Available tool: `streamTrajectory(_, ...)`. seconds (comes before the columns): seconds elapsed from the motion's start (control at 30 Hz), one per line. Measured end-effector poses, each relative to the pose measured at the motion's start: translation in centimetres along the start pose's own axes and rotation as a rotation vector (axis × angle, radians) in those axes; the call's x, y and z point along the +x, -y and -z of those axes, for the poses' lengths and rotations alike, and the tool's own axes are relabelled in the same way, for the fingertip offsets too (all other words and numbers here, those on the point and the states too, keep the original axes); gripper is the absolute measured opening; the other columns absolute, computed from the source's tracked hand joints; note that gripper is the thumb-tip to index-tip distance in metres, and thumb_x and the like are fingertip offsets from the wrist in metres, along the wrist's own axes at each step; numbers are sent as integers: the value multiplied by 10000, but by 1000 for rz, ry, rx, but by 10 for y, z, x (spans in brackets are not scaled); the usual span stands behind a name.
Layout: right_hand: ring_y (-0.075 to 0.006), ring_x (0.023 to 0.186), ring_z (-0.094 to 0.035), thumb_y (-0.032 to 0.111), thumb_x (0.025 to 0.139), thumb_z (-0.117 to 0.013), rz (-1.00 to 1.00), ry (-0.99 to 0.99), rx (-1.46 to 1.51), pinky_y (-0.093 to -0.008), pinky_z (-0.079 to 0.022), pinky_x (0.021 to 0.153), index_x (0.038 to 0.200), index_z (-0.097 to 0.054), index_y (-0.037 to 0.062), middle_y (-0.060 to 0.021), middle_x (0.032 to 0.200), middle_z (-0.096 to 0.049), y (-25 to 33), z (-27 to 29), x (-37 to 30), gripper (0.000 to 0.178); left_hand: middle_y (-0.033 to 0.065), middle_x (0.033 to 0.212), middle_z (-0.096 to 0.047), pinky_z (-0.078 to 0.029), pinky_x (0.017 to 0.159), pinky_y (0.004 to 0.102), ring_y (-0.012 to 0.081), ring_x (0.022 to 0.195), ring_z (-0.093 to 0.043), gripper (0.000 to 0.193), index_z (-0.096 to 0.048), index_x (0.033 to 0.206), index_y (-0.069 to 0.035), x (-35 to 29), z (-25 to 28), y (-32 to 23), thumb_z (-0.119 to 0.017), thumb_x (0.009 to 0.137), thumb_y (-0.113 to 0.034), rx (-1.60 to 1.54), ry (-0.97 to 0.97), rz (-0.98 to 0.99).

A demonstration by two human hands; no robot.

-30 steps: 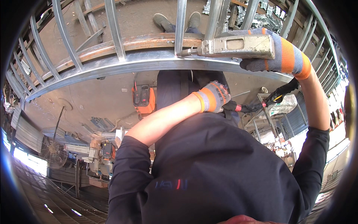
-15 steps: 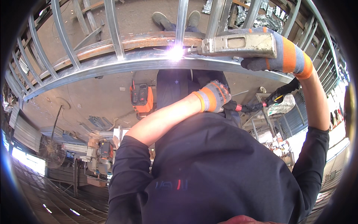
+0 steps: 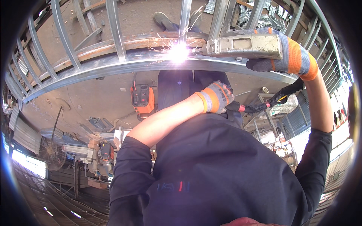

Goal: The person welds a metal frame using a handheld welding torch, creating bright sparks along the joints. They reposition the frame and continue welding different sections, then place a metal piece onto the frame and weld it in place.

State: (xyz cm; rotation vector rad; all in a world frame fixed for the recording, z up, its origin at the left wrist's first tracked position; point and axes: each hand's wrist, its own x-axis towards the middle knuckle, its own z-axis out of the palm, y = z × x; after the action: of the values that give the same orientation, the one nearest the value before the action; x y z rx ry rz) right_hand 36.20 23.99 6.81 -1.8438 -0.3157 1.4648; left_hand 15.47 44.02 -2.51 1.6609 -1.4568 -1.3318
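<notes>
My right hand [image 3: 264, 64], in a grey and orange knit glove, is closed around a boxy grey metal welding gun [image 3: 241, 46]. Its thin nozzle points left at a dazzling white glare with sparks, where an upright metal bar [image 3: 184, 22] meets a long metal rail [image 3: 132, 62]. The glare hides the joint itself. Held low against my body, my gloved left hand [image 3: 218, 97] is closed on a black cable [image 3: 256, 108] with red bands, which runs right toward my right forearm. The fingers of that hand are partly hidden.
Several more metal bars [image 3: 66, 35] rise from the curved rail. An orange and black machine [image 3: 143, 98] stands on the floor beneath. Metal brackets [image 3: 266, 17] are heaped at the far right. A pedestal fan [image 3: 54, 154] and a workbench machine [image 3: 100, 152] are at the left.
More sparks spray out around the glare now. My right hand and the welding gun have shifted very slightly to the right. My left hand stays where it was.
</notes>
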Motion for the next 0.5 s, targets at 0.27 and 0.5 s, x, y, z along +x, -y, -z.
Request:
streamTrajectory(0.27, -183, 858, -686, 161, 774, -862, 78, -50, 52, -335, -555, 827, 1162, -741, 49, -82, 1010, -767, -11, -3, -2, 421, 96, 1132, -706, -500, 946, 447, 279, 1096, -672, 615, -643, 1282, -80, 1, 4, 1, -722, 862, -524, -17, 27, 7)
streamTrajectory(0.5, -153, 793, -683, 156, 771, -847, 188, -124, 41, -315, -570, 765, 1129, -736, 40, -71, 936, -763, -19, -7, -5, 392, 99, 1130, -711, -501, 955, 448, 284, 1109, -671, 626, -641, 1289, -74, 3, 5, -1, -722, 864, -527, -5, 27, 5)
